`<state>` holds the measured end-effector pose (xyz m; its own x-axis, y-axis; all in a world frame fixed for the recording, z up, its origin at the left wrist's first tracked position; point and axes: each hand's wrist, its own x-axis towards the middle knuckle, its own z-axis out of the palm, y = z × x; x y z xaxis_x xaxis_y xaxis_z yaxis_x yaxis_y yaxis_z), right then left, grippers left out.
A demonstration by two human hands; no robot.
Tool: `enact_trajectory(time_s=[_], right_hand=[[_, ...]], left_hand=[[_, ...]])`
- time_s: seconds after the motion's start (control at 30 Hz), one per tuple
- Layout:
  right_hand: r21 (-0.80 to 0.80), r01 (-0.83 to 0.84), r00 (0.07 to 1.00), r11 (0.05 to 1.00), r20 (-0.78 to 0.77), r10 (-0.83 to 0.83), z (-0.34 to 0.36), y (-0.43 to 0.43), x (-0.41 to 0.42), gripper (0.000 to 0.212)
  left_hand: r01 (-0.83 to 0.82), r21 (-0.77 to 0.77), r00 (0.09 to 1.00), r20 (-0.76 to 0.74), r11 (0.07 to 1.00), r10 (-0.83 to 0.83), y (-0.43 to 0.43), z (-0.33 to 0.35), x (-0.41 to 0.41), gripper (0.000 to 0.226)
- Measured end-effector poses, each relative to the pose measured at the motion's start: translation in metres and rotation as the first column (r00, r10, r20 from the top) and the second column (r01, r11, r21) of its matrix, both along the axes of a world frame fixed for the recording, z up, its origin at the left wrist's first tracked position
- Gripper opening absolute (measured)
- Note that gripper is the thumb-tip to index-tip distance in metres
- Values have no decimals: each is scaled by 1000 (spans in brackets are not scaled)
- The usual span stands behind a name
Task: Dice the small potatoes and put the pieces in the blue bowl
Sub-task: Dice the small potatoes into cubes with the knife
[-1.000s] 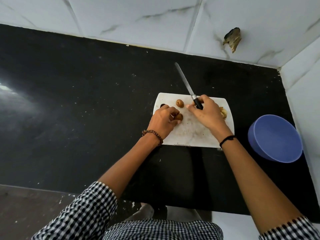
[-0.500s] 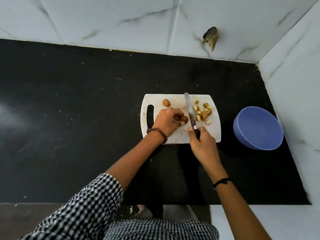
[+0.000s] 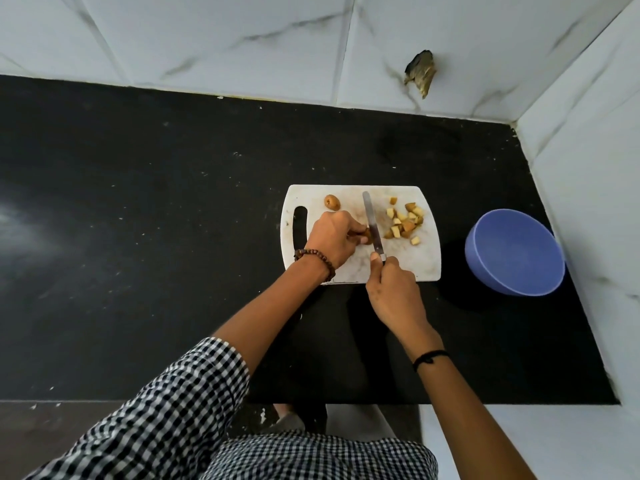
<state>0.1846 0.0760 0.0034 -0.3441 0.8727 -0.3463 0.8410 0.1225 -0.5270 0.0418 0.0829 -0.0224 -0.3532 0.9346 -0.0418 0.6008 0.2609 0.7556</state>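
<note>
Since a second ago my right hand (image 3: pixel 394 289) has pulled back, fingers wrapped on the knife (image 3: pixel 373 223), blade now against the potato (image 3: pixel 365 235) my left fingers (image 3: pixel 349 230) pinch; diced pieces (image 3: pixel 403 221) wait right, blue bowl (image 3: pixel 514 252) beyond

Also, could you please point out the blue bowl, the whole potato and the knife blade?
blue bowl (image 3: pixel 512 258): head view, inner wall.
whole potato (image 3: pixel 332 201): head view, its middle.
knife blade (image 3: pixel 373 223): head view, mid-blade.
</note>
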Motion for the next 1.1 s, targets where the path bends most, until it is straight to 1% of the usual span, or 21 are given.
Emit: enact_trajectory(time_s=[0.13, 0.23, 0.43, 0.57, 0.77, 0.87, 0.93, 1.0, 1.1], right_hand=[[-81, 2, 1000, 997, 2, -2, 3, 7, -4, 45], [-128, 4, 999, 992, 49, 2, 3, 14, -4, 45], [-134, -31, 991, 990, 121, 47, 3, 22, -13, 45], [-93, -33, 989, 995, 140, 46, -3, 17, -20, 36], [-81, -50, 987, 995, 149, 62, 1, 16, -17, 39], [-89, -40, 989, 995, 137, 52, 4, 12, -15, 40], [-96, -33, 990, 995, 136, 46, 6, 8, -12, 36], [-108, -26, 988, 994, 150, 42, 7, 1, -8, 31], [-121, -25, 981, 992, 190, 48, 9, -10, 3, 33]], left_hand=[[0, 14, 1000, -28, 1000, 1, 1, -3, 0, 16], [-19, 22, 999, -40, 1000, 20, 2, -6, 1, 15], [-51, 20, 998, -30, 999, 51, 4, -10, 2, 12], [-46, 10, 999, -5, 999, 46, 2, -5, 4, 18], [-63, 7, 998, 12, 998, 63, 0, -5, 6, 19], [-71, -4, 997, 17, 997, 71, 0, -3, 7, 20], [-76, -10, 997, 31, 997, 76, 0, -1, 8, 21], [-75, -14, 997, 32, 997, 75, -1, 1, 9, 21], [-73, -4, 997, 20, 997, 73, -3, 3, 9, 19]])
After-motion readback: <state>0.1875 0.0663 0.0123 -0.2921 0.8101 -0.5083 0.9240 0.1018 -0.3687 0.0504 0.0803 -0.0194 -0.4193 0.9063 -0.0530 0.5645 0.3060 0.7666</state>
